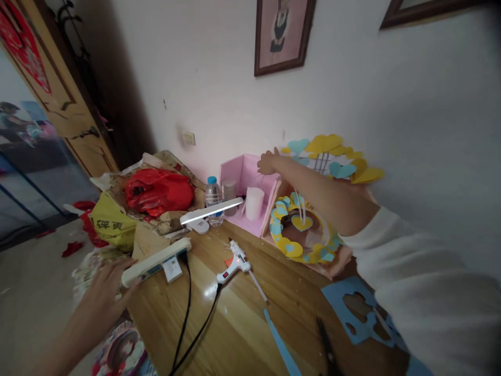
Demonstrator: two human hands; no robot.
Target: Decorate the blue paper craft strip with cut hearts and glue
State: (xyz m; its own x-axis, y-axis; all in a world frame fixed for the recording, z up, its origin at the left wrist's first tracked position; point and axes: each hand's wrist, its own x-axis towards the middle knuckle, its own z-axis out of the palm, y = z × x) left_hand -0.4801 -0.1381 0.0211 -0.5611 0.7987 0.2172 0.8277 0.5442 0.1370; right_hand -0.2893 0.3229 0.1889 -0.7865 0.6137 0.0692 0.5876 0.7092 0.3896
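Left hand (104, 290) at lower left, fingers partly spread at near end of power strip (156, 261); cannot tell whether gripping. Right hand (268, 163) at upper center, fingers curled before pink box (250, 178), mid-frame on desk (235, 334); cannot tell whether holding anything. Glue gun (236, 261) lying at center.

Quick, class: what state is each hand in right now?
Left hand: closed on the power strip.
Right hand: fingers curled by the pink box; holding cannot be told.
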